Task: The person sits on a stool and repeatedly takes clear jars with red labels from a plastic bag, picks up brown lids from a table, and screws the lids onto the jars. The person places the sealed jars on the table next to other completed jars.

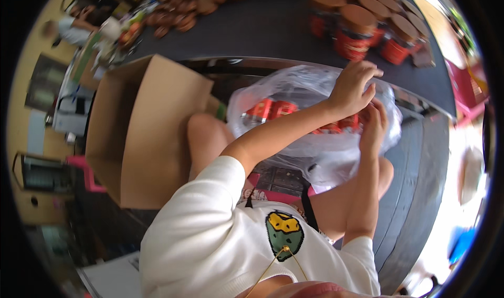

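Note:
A large clear plastic bag (299,80) sits gaping in front of me, between my knees and the table edge. Several red-labelled jars (283,109) lie inside it. My left hand (354,88) is raised over the bag's right side, its fingers bent but apart, with nothing visible in them. Just below it, my right hand (374,122) is at the bag's right part, fingers curled upward. Blur and overlap hide whether those fingers grip the plastic.
An open cardboard box (157,125) stands at my left. On the dark table (252,33) are several brown-lidded red jars (357,30) at right and a pile of brown lids (184,7) at far left. A pink stool (467,96) stands at right; another person (76,28) is far left.

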